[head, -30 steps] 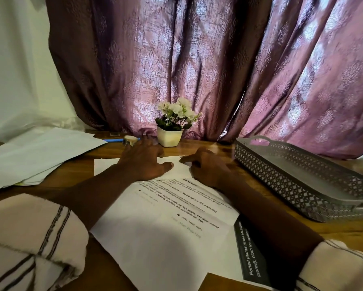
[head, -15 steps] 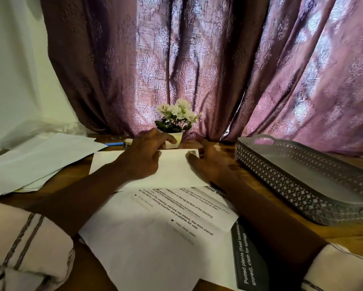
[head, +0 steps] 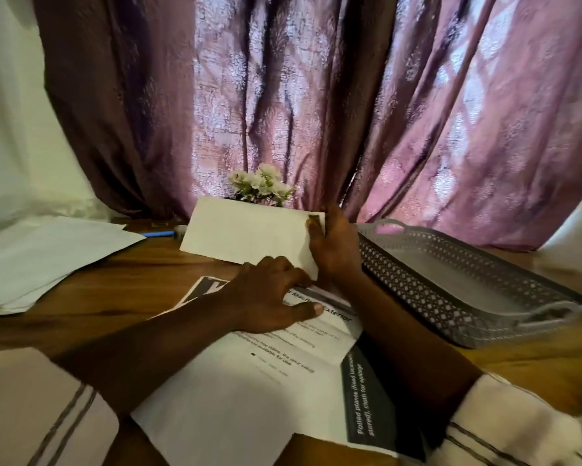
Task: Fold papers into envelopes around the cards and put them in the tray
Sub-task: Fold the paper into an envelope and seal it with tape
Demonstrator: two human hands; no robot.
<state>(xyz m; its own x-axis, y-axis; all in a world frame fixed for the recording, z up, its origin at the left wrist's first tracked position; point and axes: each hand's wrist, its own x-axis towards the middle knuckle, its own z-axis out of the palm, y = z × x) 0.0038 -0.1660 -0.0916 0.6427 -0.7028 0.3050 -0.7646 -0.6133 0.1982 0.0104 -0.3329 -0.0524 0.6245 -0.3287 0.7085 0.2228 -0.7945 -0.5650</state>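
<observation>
Seemingly 1 envelope (head: 249, 233) folded, right hand (head: 333, 250) pinching its end beside tray (head: 417, 297) at tabletop (head: 131, 284) right edge, not yet in; left hand (head: 269, 304) on printed sheet (head: 249, 398), grip unclear.

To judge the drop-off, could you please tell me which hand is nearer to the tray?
Right. The right hand, gripping the folded paper, is just beside the tray; the left hand rests on the printed sheet, further to the tray's left.

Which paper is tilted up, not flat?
The blank folded paper, gripped at its right edge by the right hand; the printed sheet and the left stack lie flat.
</observation>
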